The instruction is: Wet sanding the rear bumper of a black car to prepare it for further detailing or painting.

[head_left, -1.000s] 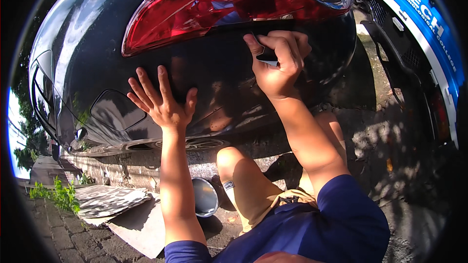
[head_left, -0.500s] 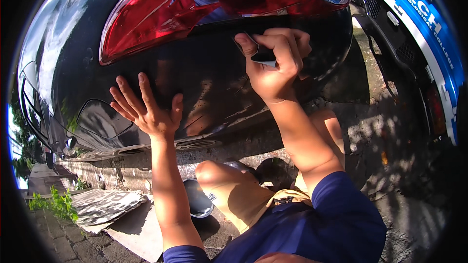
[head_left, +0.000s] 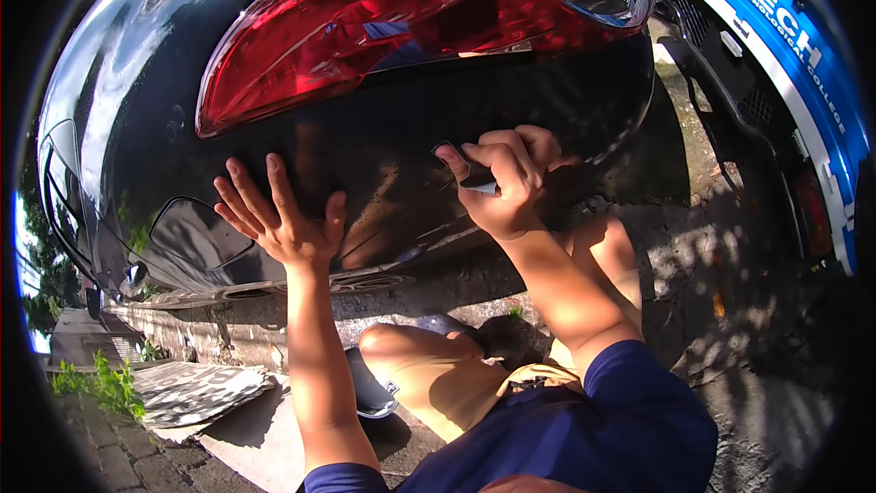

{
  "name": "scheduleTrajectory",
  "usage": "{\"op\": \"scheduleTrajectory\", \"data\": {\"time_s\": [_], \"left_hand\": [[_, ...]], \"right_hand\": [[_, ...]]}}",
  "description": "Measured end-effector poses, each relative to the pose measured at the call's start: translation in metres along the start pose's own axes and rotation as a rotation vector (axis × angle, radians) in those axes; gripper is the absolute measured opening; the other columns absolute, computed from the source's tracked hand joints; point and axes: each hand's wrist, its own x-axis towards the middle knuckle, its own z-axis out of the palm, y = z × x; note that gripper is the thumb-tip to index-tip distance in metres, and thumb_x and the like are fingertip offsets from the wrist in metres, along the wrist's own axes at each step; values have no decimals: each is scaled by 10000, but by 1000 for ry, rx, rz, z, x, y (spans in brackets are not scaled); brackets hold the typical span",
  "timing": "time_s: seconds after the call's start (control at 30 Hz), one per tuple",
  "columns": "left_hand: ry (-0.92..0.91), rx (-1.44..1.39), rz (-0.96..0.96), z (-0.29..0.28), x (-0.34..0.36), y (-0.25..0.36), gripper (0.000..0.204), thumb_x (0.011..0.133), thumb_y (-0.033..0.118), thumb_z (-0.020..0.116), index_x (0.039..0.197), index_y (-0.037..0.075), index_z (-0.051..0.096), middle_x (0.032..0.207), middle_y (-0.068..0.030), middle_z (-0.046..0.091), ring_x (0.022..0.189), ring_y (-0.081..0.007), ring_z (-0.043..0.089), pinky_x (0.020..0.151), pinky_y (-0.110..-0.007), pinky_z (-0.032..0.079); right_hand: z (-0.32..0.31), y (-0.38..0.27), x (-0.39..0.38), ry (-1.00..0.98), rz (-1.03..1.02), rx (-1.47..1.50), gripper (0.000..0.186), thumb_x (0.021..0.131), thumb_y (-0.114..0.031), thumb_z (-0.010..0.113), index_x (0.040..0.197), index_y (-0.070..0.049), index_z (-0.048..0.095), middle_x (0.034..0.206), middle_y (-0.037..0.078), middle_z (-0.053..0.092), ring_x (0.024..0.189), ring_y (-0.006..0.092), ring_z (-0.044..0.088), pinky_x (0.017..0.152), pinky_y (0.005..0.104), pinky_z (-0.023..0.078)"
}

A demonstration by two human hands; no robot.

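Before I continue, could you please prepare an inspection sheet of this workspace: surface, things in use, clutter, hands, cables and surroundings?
Surface: dark, glossy car body below a red tail light; reflections and sunlit patches visible.
Things in use: one small thin sheet, bent, dark with a pale part.
Clutter: cardboard-like sheets and a grey bucket at lower left, the bucket partly hidden.
Hands: left hand spread, apparently resting on the car body; right hand grips the thin sheet at the car body, exact contact unclear.
Cables: nothing seen near the hands.
Surroundings: green plant and paving at left; blue-and-white panel at upper right.
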Motion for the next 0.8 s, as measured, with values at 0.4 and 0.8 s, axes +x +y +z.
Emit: {"op": "scheduleTrajectory", "data": {"time_s": [0.4, 0.8], "left_hand": [[-19, -20, -22, -9, -4, -7, 879, 955, 758, 393, 1528, 94, 459, 1614, -296, 301, 1519, -504, 198, 1223, -619, 84], [-8, -19, 7, -2, -3, -3, 888, 947, 749, 417, 1534, 83, 447, 1606, -309, 305, 1511, -510, 210, 1211, -640, 83]], "right_hand": [[12, -30, 64, 73, -63, -45, 353, 623, -129, 950, 790, -168, 642, 775, -50, 625, 794, 218, 521, 804, 361, 393], [-6, -17, 2, 23, 54, -27, 344, 658, -164, 955, 800, -158, 642, 767, -33, 626, 820, 229, 529, 768, 368, 404]]}}
